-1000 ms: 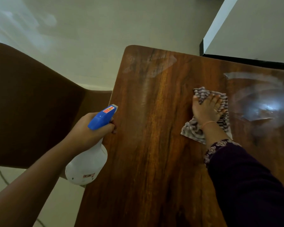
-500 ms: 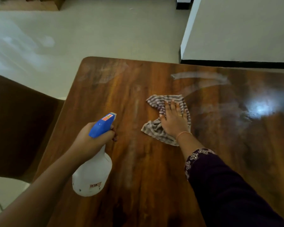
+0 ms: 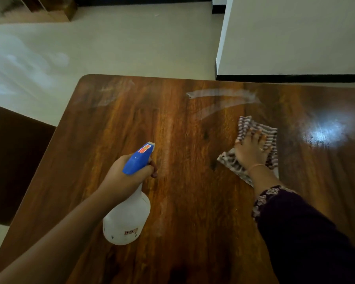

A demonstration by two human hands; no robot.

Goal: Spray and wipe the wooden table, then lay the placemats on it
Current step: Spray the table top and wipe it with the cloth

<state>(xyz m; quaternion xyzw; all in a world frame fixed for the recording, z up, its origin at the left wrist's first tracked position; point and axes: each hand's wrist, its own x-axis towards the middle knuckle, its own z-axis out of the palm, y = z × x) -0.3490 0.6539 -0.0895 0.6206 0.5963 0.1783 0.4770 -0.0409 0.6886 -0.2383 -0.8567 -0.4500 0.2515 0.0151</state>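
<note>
**Cloth flat on the table, bottle held over it**

From my remote seat I see the wooden table point(image 3: 193, 212) filling the centre and lower part of the frame, with its rounded corner at upper left. The striped cloth point(image 3: 269, 131) lies crumpled on the tabletop, right of centre. The right hand point(image 3: 251, 151) presses down on it with the palm flat and the fingers point(image 3: 246, 138) straight and slightly apart. I can see cloth past the fingertips and beside the wrist. A dark embroidered sleeve point(image 3: 305, 232) runs from that wrist to the lower right corner.

Just above the cloth, two pale wet streaks point(image 3: 221, 93) curve across the wood. To its right a bright patch of glare point(image 3: 324, 132) sits on the surface.

Left of centre, the left hand point(image 3: 121, 179) has its fingers wrapped around the neck of the white spray bottle point(image 3: 127, 220), under its blue trigger head point(image 3: 138, 158). The nozzle points towards the top of the frame. I cannot tell whether the bottle's base touches the wood.

A dark chair point(image 3: 14, 160) stands at the left edge beside the table. Pale floor point(image 3: 111, 48) spreads across the upper left, and a white wall point(image 3: 295, 37) with a black base strip fills the upper right.
</note>
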